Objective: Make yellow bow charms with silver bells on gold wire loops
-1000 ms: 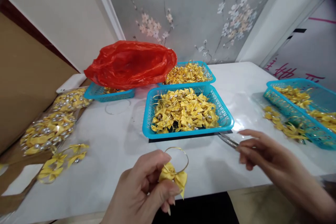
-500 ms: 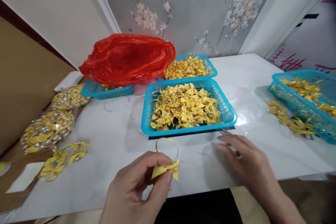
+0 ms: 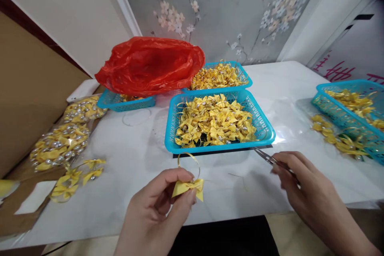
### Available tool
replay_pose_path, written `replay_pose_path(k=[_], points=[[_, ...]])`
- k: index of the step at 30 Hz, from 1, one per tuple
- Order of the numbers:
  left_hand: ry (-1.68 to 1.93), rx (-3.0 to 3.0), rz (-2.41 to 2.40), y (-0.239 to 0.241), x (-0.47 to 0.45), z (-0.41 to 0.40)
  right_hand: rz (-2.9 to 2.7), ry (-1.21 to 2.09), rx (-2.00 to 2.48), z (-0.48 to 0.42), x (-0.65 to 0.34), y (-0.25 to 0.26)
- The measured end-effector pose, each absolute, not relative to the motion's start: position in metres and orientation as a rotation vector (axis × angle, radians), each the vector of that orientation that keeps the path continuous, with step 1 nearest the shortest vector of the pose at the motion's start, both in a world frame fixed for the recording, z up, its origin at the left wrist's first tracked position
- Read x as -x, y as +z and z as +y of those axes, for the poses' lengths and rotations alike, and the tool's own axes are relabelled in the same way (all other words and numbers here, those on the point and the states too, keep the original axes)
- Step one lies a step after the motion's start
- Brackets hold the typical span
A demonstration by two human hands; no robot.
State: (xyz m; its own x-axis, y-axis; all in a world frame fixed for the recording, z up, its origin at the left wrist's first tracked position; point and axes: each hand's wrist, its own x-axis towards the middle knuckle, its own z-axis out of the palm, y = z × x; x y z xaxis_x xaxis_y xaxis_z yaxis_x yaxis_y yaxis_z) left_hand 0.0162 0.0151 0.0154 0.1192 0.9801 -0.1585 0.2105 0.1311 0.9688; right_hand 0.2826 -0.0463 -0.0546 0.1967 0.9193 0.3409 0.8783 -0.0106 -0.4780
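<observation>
My left hand [image 3: 159, 212] pinches a small yellow ribbon bow [image 3: 189, 188] with a thin gold wire loop rising from it, held just above the white table [image 3: 126, 168] near its front edge. My right hand [image 3: 303, 188] is closed on a pair of metal scissors [image 3: 267, 157] whose tips point toward the near blue basket [image 3: 220, 148]. That basket is heaped with yellow bows. The scissors lie low over the table, right of the bow.
Behind are a second blue basket [image 3: 220, 76] of bows and a third [image 3: 126, 102] under a red plastic bag [image 3: 150, 66]. A fourth basket [image 3: 351, 112] with loose bows beside it sits at right. Packed bags of bows [image 3: 60, 148] lie left on cardboard.
My right hand swept left over the table, then closed on the scissors and lifted them. The bow in my left hand has turned to lie flatter.
</observation>
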Motion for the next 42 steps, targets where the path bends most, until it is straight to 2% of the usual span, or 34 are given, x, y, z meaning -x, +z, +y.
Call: replay_pose_path(k=[3,6,10,24,31,42], points=[[0.897,-1.411,1.302,0.009,-0.011,0.017,-1.673,0.533,1.647,-0.054,-0.254,-0.027],[0.897,-1.44,1.292,0.008,-0.009,0.016,-1.663,0.624,1.43,-0.056,-0.228,-0.013],[0.919,-1.424,1.23,0.01,-0.009,0.013,-1.663,0.578,1.289,-0.05,-0.207,-0.012],[1.048,-1.165,1.341,0.028,-0.029,-0.002,-1.877,0.231,1.32,-0.041,-0.198,-0.013],[0.992,-1.233,1.224,0.019,-0.021,0.004,-1.856,0.199,1.336,-0.044,-0.196,-0.017],[0.964,-0.98,1.306,0.027,-0.031,0.0,-1.886,0.148,1.317,-0.041,-0.197,-0.018]])
